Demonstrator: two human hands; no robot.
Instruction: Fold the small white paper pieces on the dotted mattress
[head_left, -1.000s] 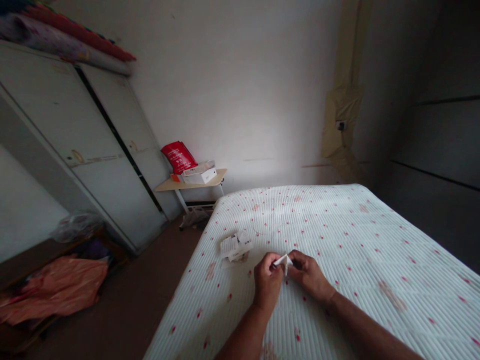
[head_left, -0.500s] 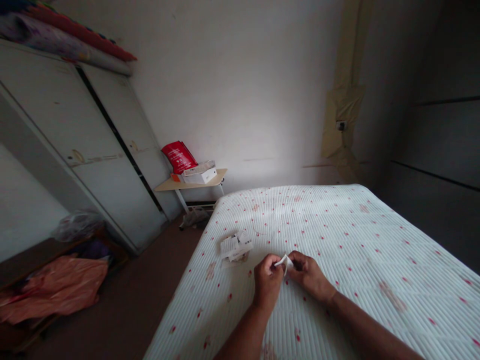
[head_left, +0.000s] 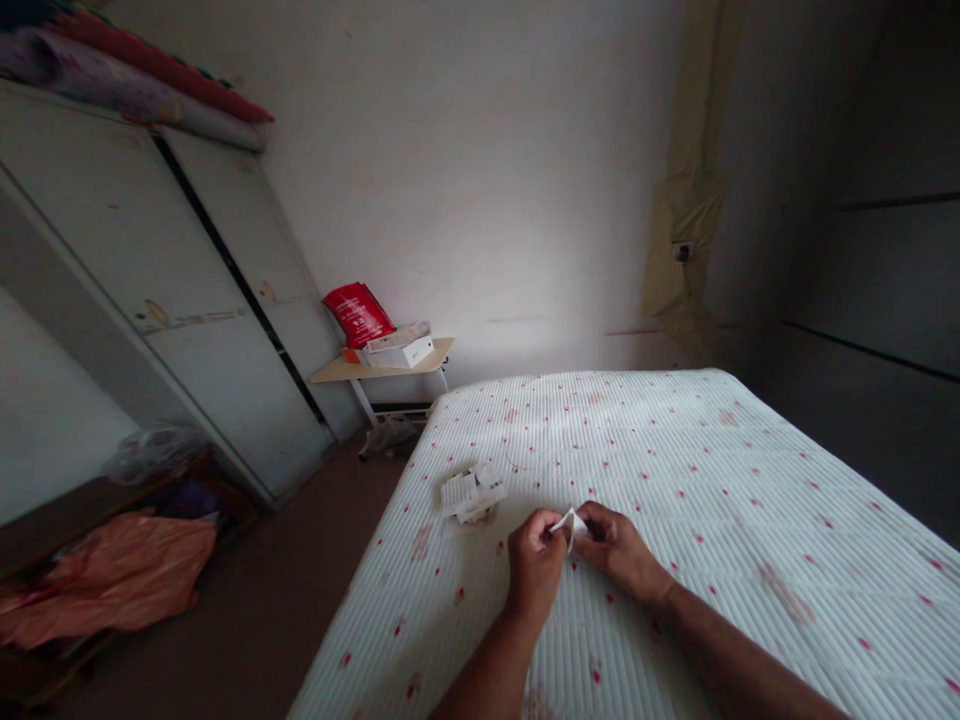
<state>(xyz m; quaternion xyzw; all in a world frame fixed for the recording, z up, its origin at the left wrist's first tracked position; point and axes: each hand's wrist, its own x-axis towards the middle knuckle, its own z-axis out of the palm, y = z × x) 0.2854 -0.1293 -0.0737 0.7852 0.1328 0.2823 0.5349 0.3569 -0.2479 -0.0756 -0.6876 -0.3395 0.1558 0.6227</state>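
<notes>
Between my two hands is a small folded piece of white paper, peaked in the middle. My left hand pinches its left side between thumb and fingers. On its right side, the closed fingers of my right hand grip it too. Both hands are just above the bed, which has a white ribbed cover with red spots. Up and to the left of my left hand lies a small pile of printed paper pieces. My fingers hide the lower part of the held paper.
Beyond the bed's far left corner stands a small table with a red bag and a white box. A grey cabinet lines the left side. Orange cloth lies low at the left. A wall socket is ahead.
The held paper has shifted slightly, and its peak looks a little more sharply folded. Both hands stay nearly in place, and the paper pile has not moved.
</notes>
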